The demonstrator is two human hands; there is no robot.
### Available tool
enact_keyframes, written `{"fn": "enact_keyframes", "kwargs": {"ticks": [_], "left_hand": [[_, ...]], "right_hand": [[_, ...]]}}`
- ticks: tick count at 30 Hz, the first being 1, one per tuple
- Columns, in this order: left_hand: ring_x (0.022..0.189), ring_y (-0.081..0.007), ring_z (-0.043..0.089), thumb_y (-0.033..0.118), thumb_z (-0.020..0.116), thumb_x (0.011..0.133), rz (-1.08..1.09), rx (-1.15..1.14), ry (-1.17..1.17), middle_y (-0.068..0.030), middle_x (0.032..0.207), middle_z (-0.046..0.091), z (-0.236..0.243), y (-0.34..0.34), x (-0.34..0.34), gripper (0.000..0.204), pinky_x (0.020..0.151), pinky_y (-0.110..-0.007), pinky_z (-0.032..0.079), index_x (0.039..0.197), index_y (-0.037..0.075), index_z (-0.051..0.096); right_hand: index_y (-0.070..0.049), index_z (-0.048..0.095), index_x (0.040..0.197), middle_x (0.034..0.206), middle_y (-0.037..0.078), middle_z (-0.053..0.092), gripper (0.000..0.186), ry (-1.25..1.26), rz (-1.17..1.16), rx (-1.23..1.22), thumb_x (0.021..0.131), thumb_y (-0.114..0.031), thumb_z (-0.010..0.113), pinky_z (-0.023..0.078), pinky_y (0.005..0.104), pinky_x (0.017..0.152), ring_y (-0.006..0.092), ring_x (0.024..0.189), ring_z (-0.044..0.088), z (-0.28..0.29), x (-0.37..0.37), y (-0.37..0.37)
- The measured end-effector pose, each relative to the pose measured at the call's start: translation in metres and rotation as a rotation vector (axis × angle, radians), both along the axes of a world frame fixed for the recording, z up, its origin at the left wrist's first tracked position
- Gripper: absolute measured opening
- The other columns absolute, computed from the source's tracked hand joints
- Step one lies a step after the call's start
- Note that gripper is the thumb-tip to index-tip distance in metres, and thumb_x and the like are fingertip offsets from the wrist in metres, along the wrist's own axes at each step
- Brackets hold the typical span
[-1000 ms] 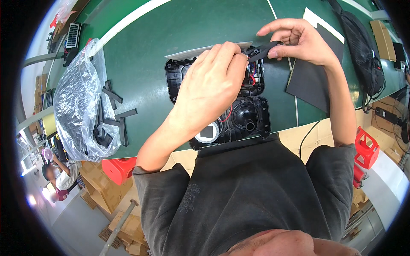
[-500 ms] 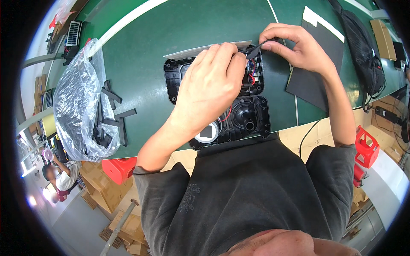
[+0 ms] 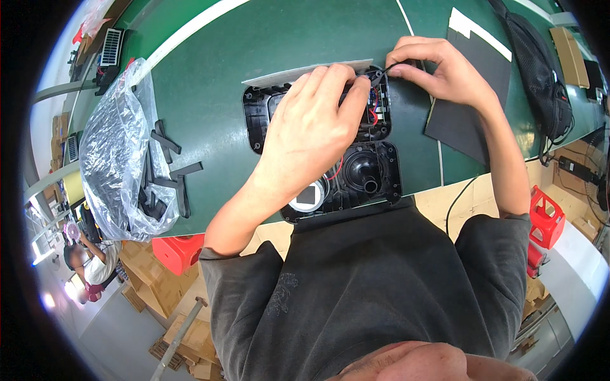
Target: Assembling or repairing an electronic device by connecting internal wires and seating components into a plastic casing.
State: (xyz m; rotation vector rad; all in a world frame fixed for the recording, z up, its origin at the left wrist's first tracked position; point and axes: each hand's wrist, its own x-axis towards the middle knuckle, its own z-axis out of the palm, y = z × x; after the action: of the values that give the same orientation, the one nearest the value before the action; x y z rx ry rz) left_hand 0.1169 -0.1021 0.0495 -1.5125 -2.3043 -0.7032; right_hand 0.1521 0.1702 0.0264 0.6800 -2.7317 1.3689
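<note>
An opened black plastic speaker housing [image 3: 387, 132] lies at the table's near edge, its two halves one beyond the other. Red and blue wires [image 3: 373, 114] show inside the far half. The near half holds a round black part [image 3: 364, 170] and a white-ringed speaker [image 3: 308, 198]. My left hand [image 3: 312, 120] covers much of the far half, its thumb and forefinger closed on one end of a thin black strip [image 3: 379, 77]. Beyond the housing's right corner, my right hand [image 3: 438, 70] pinches the strip's other end. A grey flat panel [image 3: 267, 79] runs along the far rim.
To the left lies a clear plastic bag [image 3: 117, 152] with black L-shaped pieces [image 3: 181, 184] in and beside it. Dark sheets [image 3: 467, 101] and a black mesh bag [image 3: 540, 82] lie to the right. Red stools [image 3: 545, 217] stand below the table; another person [image 3: 98, 263] sits far left.
The black strip has turned and looks narrower between my fingers. My left thumb has shifted slightly up and right. Both hands otherwise stay nearly in place.
</note>
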Motion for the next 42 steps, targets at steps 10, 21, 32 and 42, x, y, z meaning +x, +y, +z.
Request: {"fn": "enact_keyframes", "kwargs": {"ticks": [10, 21, 32, 42], "left_hand": [[0.095, -0.0291, 0.066, 0.010, 0.077, 0.091, -0.097, -0.060, -0.145, -0.0125, 0.116, 0.062, -0.007, 0.003, -0.001, 0.050, 0.084, -0.040, 0.056, 0.139, 0.003, 0.066], [0.089, -0.0277, 0.065, 0.013, 0.080, 0.089, -0.132, -0.017, -0.095, -0.0120, 0.120, 0.061, -0.012, 0.000, -0.004, 0.047, 0.081, -0.039, 0.056, 0.133, 0.001, 0.069], [0.098, -0.0285, 0.066, 0.014, 0.079, 0.090, -0.123, -0.120, -0.164, -0.0126, 0.124, 0.060, -0.007, 0.001, -0.002, 0.049, 0.085, -0.041, 0.055, 0.136, 0.003, 0.068], [0.106, -0.0322, 0.065, 0.035, 0.079, 0.090, -0.150, -0.133, -0.108, -0.0147, 0.131, 0.060, 0.005, -0.015, -0.005, 0.060, 0.092, -0.042, 0.053, 0.141, 0.006, 0.067]], "right_hand": [[0.002, 0.078, 0.112, 0.090, 0.005, 0.077, 0.019, -0.387, -0.137, -0.091, 0.096, -0.008, 0.079, 0.056, 0.0248, 0.082, 0.0087, 0.086, 0.069, 0.024, -0.002, 0.035], [0.000, 0.079, 0.110, 0.097, 0.006, 0.078, 0.017, -0.418, -0.162, -0.061, 0.095, -0.009, 0.079, 0.057, 0.0271, 0.084, 0.0108, 0.089, 0.071, 0.014, 0.005, 0.023], [-0.001, 0.081, 0.107, 0.096, 0.010, 0.077, 0.015, -0.130, -0.049, 0.024, 0.094, -0.009, 0.079, 0.056, 0.0315, 0.082, 0.0190, 0.088, 0.071, 0.018, 0.003, 0.027], [-0.005, 0.077, 0.121, 0.116, 0.015, 0.073, 0.031, -0.024, -0.113, 0.422, 0.090, -0.009, 0.078, 0.056, 0.0379, 0.093, 0.0324, 0.109, 0.070, 0.054, 0.004, 0.010]]}}
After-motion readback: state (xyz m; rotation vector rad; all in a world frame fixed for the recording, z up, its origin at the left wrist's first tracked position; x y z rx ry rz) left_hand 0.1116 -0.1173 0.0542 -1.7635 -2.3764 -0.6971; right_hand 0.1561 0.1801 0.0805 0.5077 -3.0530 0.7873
